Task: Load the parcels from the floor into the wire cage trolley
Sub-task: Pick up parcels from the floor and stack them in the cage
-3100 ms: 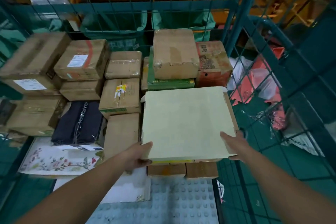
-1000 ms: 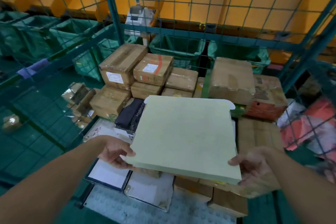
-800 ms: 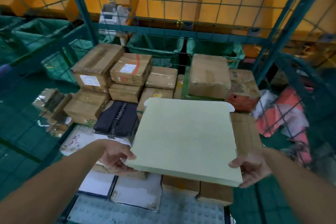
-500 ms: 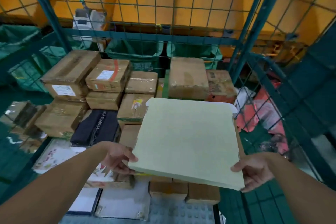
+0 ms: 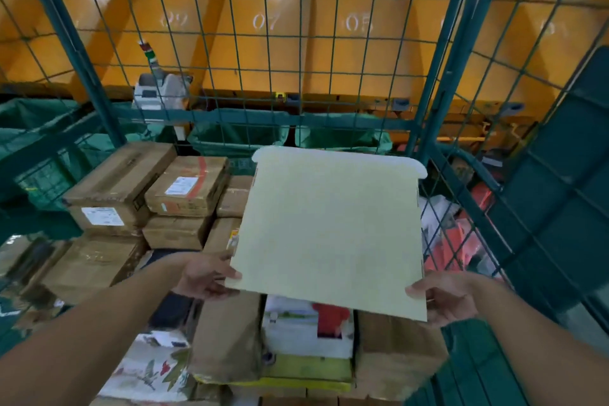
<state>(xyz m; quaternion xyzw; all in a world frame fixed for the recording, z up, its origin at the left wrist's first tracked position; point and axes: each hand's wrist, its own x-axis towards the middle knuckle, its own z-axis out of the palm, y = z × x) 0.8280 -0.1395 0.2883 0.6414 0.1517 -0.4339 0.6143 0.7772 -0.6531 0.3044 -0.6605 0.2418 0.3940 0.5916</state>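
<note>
Left hand [image 5: 206, 277] and right hand [image 5: 443, 295], each in a grasping grip on a near corner of the flat pale-green parcel [image 5: 329, 234], held inside the wire cage trolley [image 5: 435, 76]; stacked cardboard boxes [image 5: 184, 184] lie beyond and below the left grip.

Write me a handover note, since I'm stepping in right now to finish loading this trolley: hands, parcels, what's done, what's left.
Left hand: grips the near left corner of the flat pale parcel.
Right hand: grips its near right corner.
The parcel is held in the air, level, over the stack inside the wire cage trolley.
Done: many brown boxes already stacked at the back left, more parcels below the held one.
Left: set this parcel down on the stack. Whether parcels remain on the floor is out of view.
</note>
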